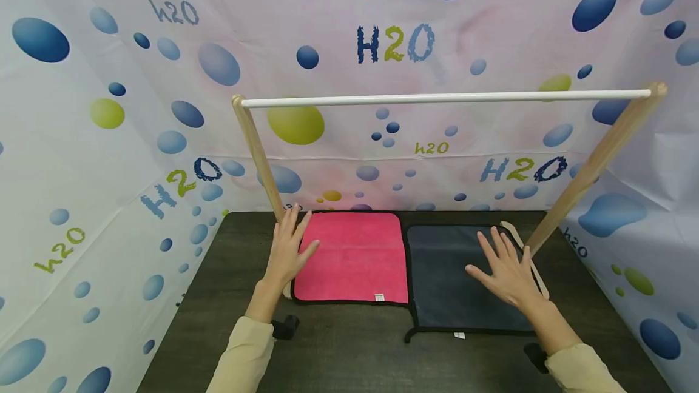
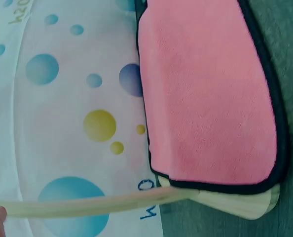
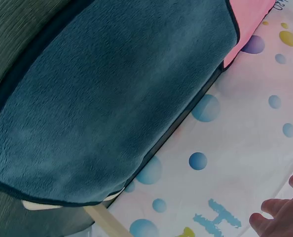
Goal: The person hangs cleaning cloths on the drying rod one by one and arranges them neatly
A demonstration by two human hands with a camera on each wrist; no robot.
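A pink cloth (image 1: 349, 253) with black edging lies flat on the dark table, a small white label at its near edge. To its right lies a dark blue-grey cloth (image 1: 453, 284), also black-edged. My left hand (image 1: 285, 253), fingers spread and straight, is over the pink cloth's left edge by the left wooden post (image 1: 259, 156); whether it touches the post I cannot tell. Fingers spread too, my right hand (image 1: 509, 275) hovers over the dark cloth's right part. Only fingertips of the right hand (image 3: 282, 212) show in the right wrist view. Neither hand holds anything.
A white rod (image 1: 437, 99) spans the left post and the right wooden post (image 1: 595, 168), above and beyond the cloths. Wooden feet (image 1: 537, 272) show beside the cloths. Behind and at the sides hangs a bubble-patterned sheet (image 1: 349, 168). The dark tabletop (image 1: 349, 350) extends toward me.
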